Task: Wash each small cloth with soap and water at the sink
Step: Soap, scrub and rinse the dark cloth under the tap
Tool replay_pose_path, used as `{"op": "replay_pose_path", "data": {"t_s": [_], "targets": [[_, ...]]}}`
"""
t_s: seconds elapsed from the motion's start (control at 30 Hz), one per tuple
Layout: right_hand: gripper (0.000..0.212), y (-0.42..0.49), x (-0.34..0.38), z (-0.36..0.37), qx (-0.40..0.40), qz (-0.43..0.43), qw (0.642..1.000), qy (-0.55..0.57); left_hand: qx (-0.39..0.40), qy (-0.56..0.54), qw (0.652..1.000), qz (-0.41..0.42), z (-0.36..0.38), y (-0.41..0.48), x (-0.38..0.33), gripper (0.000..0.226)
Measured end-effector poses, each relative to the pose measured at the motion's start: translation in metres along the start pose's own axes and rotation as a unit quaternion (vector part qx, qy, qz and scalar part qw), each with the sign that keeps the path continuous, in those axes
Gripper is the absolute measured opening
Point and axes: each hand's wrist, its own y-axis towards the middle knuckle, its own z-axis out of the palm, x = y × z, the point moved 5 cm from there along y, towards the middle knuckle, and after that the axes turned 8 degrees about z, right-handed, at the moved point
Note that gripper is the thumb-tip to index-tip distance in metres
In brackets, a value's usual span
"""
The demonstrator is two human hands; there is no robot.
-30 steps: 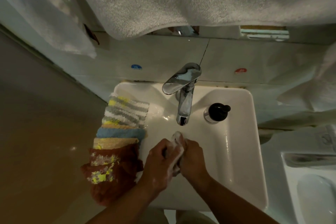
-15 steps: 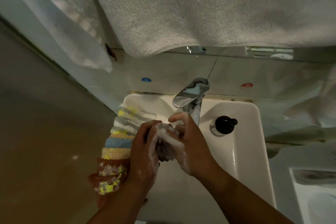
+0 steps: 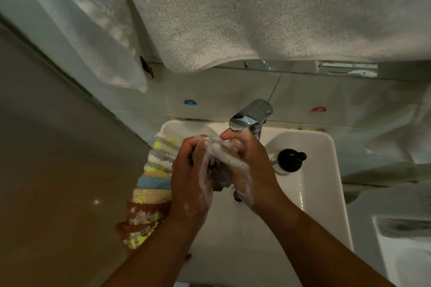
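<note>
Both hands, left hand (image 3: 190,179) and right hand (image 3: 250,170), curl their fingers around one soapy cloth (image 3: 219,175) over the sink (image 3: 321,170), probably to rub foam in, while other cloths (image 3: 151,184) wait on its left rim.

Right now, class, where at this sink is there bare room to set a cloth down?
Free: basin floor between the forearms; the strip between soap dispenser and right sink rim. Crowded: left rim, covered by stacked cloths; below the faucet, where left hand and right hand grip the soapy cloth.
</note>
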Motion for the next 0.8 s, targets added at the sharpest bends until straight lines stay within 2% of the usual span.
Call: {"op": "replay_pose_path", "data": {"t_s": [0.07, 0.2, 0.37, 0.43, 0.5, 0.63, 0.7, 0.8], "targets": [[0.026, 0.001, -0.001, -0.004, -0.003, -0.003, 1.0, -0.006, -0.015, -0.013, 1.0, -0.017, -0.001, 0.0, 0.002, 0.058], [0.022, 0.0, -0.004, -0.006, 0.0, 0.018, 1.0, 0.003, -0.012, -0.024, 0.999, -0.027, 0.003, -0.001, -0.005, 0.048], [0.021, -0.009, -0.004, -0.002, -0.019, 0.004, 0.999, -0.037, -0.007, 0.002, 0.999, -0.042, -0.002, -0.012, -0.008, 0.062], [0.021, -0.023, -0.023, 0.003, -0.024, 0.026, 0.999, -0.02, 0.016, 0.051, 0.998, -0.034, -0.01, -0.024, -0.005, 0.039], [0.023, -0.042, -0.051, 0.007, -0.036, 0.059, 0.997, 0.022, 0.035, 0.087, 0.993, -0.067, -0.02, -0.039, 0.011, 0.022], [0.019, -0.069, -0.106, 0.009, -0.05, 0.145, 0.986, 0.073, 0.093, 0.188, 0.966, -0.152, -0.031, -0.065, 0.062, 0.014], [0.013, -0.068, -0.125, 0.003, -0.055, 0.15, 0.987, 0.028, 0.069, 0.167, 0.966, -0.184, -0.03, -0.071, 0.078, 0.012], [0.018, -0.058, -0.136, -0.007, -0.06, 0.152, 0.986, 0.041, 0.048, 0.128, 0.97, -0.202, -0.021, -0.071, 0.089, 0.014]]}}
